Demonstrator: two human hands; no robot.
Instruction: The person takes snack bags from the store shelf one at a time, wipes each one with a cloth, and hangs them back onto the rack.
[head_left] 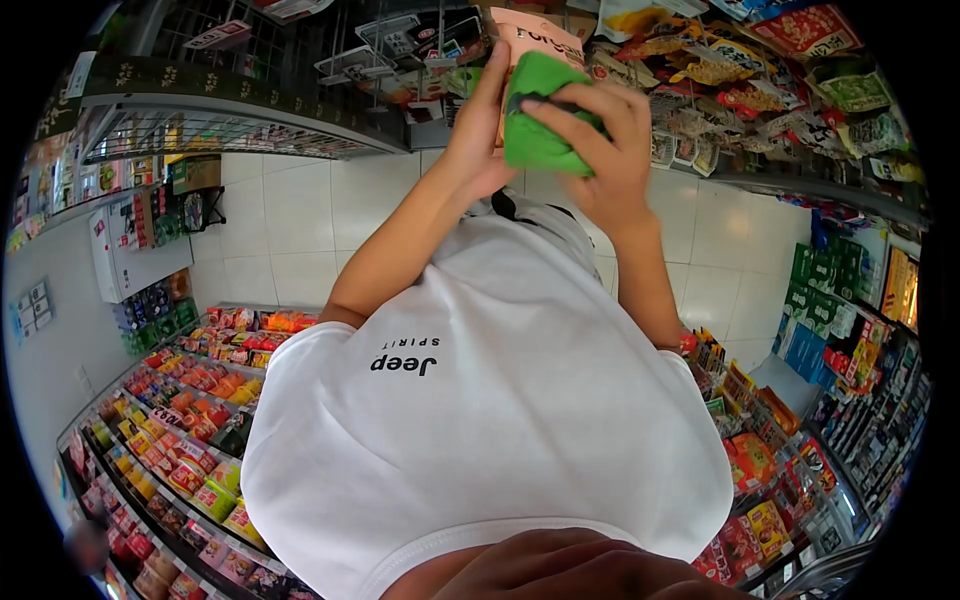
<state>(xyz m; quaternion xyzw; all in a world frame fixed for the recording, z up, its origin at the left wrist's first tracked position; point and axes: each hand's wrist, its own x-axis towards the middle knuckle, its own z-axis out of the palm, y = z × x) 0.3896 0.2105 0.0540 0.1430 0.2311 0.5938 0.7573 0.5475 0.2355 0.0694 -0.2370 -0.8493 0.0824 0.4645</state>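
Note:
My left hand point(485, 130) grips a peach-coloured package point(535, 30) by its side, its thumb up along the edge. The package stands upright in front of the shelf, with dark printed lettering near its top. My right hand point(610, 140) is closed on a bright green cloth point(545, 145), pressing it against the front of the package. The cloth covers most of the package's middle and lower part. A dark patch shows on the cloth beside my right fingertips.
Hanging snack bags point(740, 80) crowd the rack at the upper right. A wire-fronted shelf point(240, 120) runs along the upper left. Behind me stand shelves of colourful packaged goods point(190, 420). Pale floor tiles point(300, 210) lie between the shelves.

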